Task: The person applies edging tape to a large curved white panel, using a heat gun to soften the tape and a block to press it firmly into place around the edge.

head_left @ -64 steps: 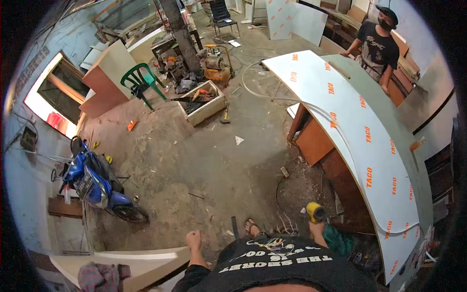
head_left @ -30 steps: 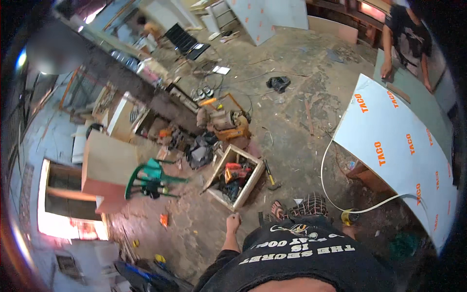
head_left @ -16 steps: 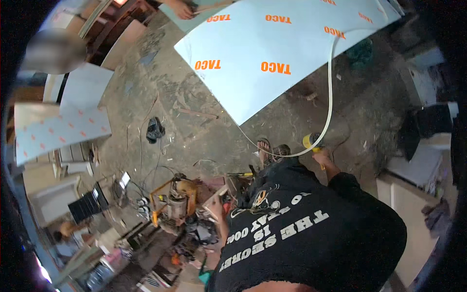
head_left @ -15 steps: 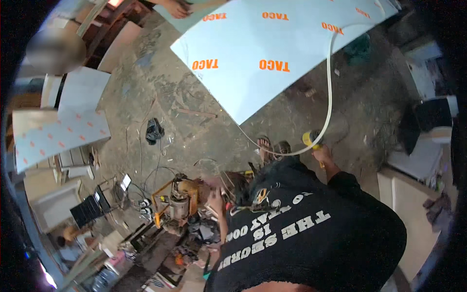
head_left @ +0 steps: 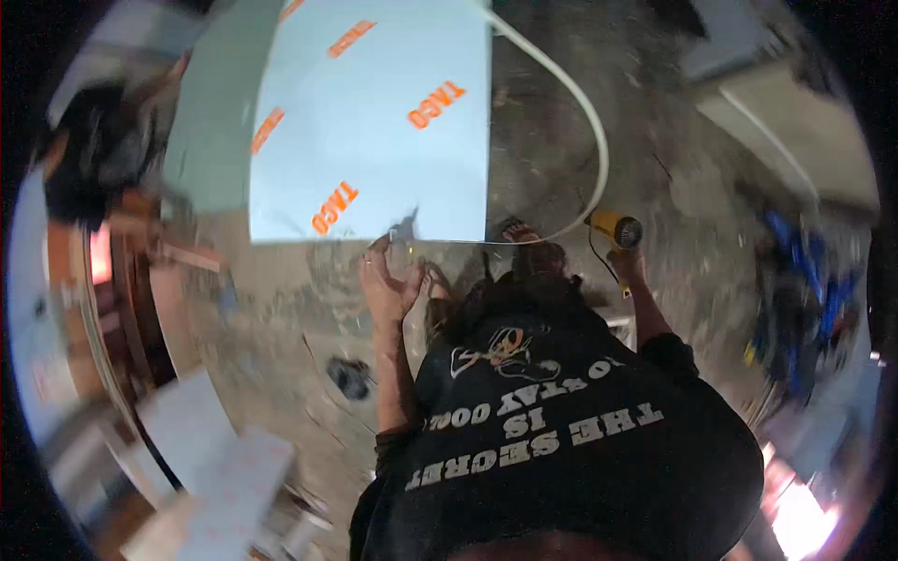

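Observation:
My right hand (head_left: 629, 266) is wrapped round the handle of a yellow heat gun (head_left: 612, 227) with a dark round end, held to the right of a large board. The board (head_left: 374, 140) has a pale blue-white face with orange print. My left hand (head_left: 391, 288) is at the board's near edge, fingertips close to or touching it, thumb and fingers apart. A long white flexible strip (head_left: 599, 150) bows out from the board's far right side and curls back past the heat gun toward the near edge. Blur hides whether the fingertips touch the strip.
A person in black (head_left: 103, 140) is at the far left beside a grey-green panel (head_left: 210, 122). Printed white boards (head_left: 224, 496) lie at lower left. A black plastic bag (head_left: 350, 378) is on the concrete floor (head_left: 271, 309). Blue items (head_left: 809, 290) are at the right.
My view has swung left, and the board is now close in front of me. My left hand has moved from beside the tools and clutter to the board's near edge. The heat gun stays in my right hand.

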`<state>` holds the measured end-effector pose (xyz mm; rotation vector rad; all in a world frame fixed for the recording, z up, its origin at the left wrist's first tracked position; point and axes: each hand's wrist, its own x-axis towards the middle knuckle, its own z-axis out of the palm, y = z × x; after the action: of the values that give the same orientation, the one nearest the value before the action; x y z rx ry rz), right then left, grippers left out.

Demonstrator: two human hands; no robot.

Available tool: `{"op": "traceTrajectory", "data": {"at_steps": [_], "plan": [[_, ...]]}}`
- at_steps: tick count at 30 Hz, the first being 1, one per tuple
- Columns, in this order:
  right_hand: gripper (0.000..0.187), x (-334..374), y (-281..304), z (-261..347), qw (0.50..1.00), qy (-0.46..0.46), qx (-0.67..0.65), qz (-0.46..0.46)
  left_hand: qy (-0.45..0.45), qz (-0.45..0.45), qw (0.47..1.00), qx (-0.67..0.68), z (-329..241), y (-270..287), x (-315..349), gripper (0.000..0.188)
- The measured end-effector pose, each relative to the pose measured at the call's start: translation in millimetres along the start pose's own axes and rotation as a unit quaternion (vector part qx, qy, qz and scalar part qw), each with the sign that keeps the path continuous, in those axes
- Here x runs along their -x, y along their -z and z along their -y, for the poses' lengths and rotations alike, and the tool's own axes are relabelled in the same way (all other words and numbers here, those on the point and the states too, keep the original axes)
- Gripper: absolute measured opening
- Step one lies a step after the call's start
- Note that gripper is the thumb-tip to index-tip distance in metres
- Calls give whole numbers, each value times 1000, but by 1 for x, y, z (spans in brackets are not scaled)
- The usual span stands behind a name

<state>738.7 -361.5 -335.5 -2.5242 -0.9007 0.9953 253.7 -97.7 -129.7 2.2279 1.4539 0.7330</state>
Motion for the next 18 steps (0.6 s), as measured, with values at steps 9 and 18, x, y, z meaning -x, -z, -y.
{"op": "traceTrajectory", "data": {"at_steps": [9,18], "plan": [[36,271,-131,118,952,24,-184,-243,-260,142,955,-23,20,-10,-57,79],[40,345,-245,166,909,17,-314,-274,-351,200,913,51,24,-22,-76,71]]}}
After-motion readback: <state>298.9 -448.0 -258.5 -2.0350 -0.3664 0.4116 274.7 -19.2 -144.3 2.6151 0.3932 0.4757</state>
